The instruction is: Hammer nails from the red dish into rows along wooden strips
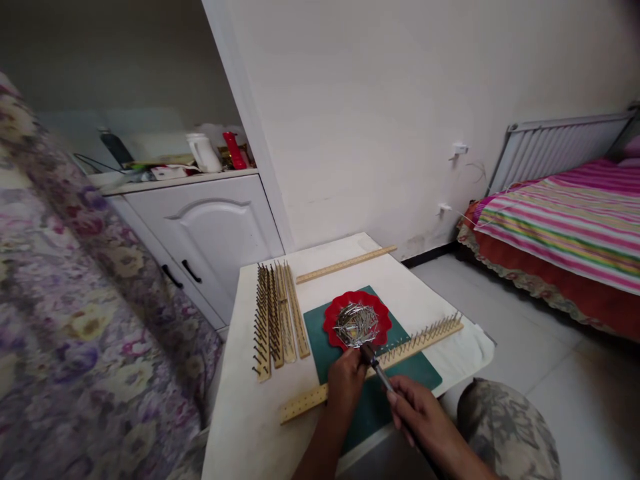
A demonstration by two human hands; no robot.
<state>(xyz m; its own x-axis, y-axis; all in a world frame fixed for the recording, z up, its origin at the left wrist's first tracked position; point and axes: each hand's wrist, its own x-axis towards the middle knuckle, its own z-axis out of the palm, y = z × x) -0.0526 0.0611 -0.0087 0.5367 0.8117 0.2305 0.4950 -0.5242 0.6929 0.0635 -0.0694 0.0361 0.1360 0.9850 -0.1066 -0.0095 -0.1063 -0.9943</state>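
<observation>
A hammer (pixel 381 375) is gripped in my right hand (pixel 414 408), its dark head close to the fingertips of my left hand (pixel 347 373). Those left fingers are pinched together over a long wooden strip (pixel 303 403); whatever they hold is hidden. The strip lies slantwise across a green mat (pixel 363 417). Rows of upright nails (pixel 420 340) stand along its right part, while the left end shows bare holes. Just beyond my left hand, a red scalloped dish (pixel 331 320) holds a heap of loose silver nails (pixel 356 323).
Several strips studded with nails (pixel 265 320) lie at the left of the white table (pixel 235 427). Another wooden strip (pixel 345 264) lies near the back edge. A white cabinet (pixel 205 233) and floral curtain (pixel 100 320) stand left; a bed (pixel 560 233) is at right.
</observation>
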